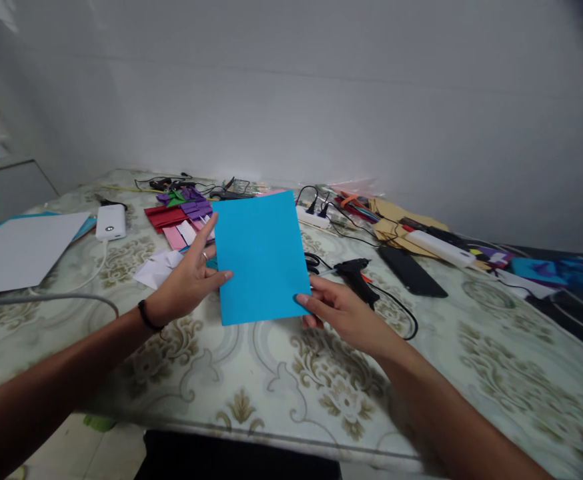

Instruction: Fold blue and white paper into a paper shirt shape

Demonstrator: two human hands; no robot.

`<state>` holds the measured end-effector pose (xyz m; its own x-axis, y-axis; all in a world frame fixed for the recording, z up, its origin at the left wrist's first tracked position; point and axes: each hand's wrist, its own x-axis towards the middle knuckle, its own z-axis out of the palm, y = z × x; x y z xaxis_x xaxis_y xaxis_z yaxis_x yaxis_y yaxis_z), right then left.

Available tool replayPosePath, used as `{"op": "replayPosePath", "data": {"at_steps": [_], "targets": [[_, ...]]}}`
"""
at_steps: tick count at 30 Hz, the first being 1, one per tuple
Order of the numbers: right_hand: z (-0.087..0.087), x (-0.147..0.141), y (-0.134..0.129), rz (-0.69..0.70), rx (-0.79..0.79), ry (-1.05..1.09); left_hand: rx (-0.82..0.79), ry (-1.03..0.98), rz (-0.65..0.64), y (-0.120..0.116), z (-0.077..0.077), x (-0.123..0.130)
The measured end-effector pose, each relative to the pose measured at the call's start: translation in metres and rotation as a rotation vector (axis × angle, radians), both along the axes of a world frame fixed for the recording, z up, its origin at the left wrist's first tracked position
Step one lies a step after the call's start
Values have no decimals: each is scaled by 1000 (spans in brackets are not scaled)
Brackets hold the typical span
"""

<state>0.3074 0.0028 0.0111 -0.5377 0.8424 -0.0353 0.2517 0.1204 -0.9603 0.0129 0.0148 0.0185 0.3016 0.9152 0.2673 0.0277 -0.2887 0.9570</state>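
Note:
A flat sheet of bright blue paper (260,260) is held up above the patterned tablecloth, slightly tilted. My left hand (191,277) grips its left edge, the thumb on the front face and the other fingers at the edge and behind. At the lower right corner, my right hand (334,308) pinches the sheet, thumb in front and fingers partly hidden behind. A black glue gun (356,277) lies just beyond my right hand. White folded paper (157,268) rests beside my left hand.
Red folded strips (165,218) and purple ones (191,203) lie behind my left hand. White sheets (26,250) and a white power bank (111,223) are at left. A black phone (411,271), power strip (316,217) and cables sit at right. A wall (291,93) stands behind.

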Motion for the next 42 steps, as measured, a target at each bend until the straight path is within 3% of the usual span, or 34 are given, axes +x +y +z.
{"op": "replayPosePath", "data": {"at_steps": [5,10,13,16,20,24,26,32,37,42], "targets": [[0,1,1,-16,26,9,-63,-72,161,3,5,1],[1,-1,0,-99,44,73,-2,-93,120,1,4,-2],[-1,-3,1,-211,-19,183,79,-69,182,1,2,-7],[-2,-3,4,-335,-127,339,228,-1,109,1,2,-9],[2,0,9,-436,-291,521,552,174,19,0,5,-8],[2,4,9,-420,-213,445,678,297,53,-2,2,-4],[0,4,7,-388,-146,341,610,289,45,-3,0,-3],[0,0,0,-203,-57,155,67,105,79,-5,3,-1],[3,-1,-2,-96,-39,100,74,224,36,-7,2,-1],[1,2,-3,-74,40,25,105,300,26,-7,-1,-1]]}}
